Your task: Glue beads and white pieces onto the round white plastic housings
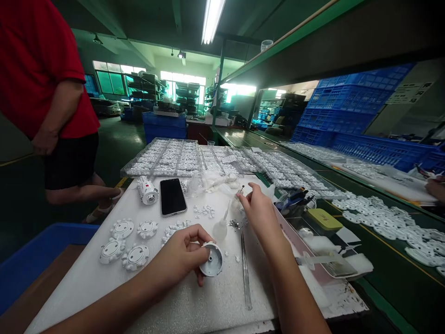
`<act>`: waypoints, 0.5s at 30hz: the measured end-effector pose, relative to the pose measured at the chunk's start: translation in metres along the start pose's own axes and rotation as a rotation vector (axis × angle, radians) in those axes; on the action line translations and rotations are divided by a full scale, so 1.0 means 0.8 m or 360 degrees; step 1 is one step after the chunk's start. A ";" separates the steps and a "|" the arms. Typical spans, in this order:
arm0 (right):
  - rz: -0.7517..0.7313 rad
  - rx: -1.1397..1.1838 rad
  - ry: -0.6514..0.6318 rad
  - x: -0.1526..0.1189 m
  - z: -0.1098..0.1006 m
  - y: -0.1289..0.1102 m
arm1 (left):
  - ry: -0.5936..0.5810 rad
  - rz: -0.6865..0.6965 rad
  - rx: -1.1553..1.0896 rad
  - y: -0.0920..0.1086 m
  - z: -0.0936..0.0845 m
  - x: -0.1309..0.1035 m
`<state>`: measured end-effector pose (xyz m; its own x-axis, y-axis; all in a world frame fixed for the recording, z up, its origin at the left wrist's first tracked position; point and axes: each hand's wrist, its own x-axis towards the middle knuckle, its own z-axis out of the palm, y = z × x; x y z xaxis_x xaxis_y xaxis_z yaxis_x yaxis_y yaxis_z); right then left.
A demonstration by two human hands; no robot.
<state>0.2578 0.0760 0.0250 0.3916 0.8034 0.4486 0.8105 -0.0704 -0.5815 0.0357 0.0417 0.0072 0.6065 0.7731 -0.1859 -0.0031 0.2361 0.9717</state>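
My left hand (189,253) is closed on a round white plastic part (212,260), its hollow inner side with a central post turned toward me. My right hand (256,204) is at a small jar (236,204), with thumb and index finger apart on either side of a thin dark-tipped stick (242,188) standing in it. Just beyond the held part stands a translucent squeeze bottle (220,228) with a long nozzle. Metal tweezers (246,273) lie below my right hand, and a pile of tiny dark metal pieces (234,224) is beside the bottle.
On the white table (167,301) lie finished-looking white discs (135,256), a phone (173,196) and a white cylindrical assembly (147,190). Trays of white parts (181,155) line the back. A tool box (327,255) stands right, beside a green conveyor (392,278). A person in red (45,69) is at left.
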 end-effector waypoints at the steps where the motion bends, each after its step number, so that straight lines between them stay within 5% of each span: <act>1: -0.0022 0.0041 0.0005 -0.015 -0.006 -0.002 | 0.0055 0.0063 0.0069 0.002 0.001 -0.002; 5: -0.0257 0.0358 -0.0061 -0.090 -0.030 -0.015 | 0.0376 0.0434 0.0578 0.004 0.001 -0.009; 8: -0.0542 0.0702 -0.0392 -0.133 -0.033 -0.021 | 0.0516 0.0927 0.0921 -0.001 0.000 -0.013; 15: -0.0674 0.0875 -0.0260 -0.150 -0.012 -0.022 | 0.0322 0.1532 0.1061 -0.013 0.000 -0.012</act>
<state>0.2010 -0.0246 -0.0123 -0.0138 0.7771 0.6292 0.5244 0.5414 -0.6571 0.0301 0.0321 -0.0015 0.4442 0.5583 0.7007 0.0618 -0.7993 0.5977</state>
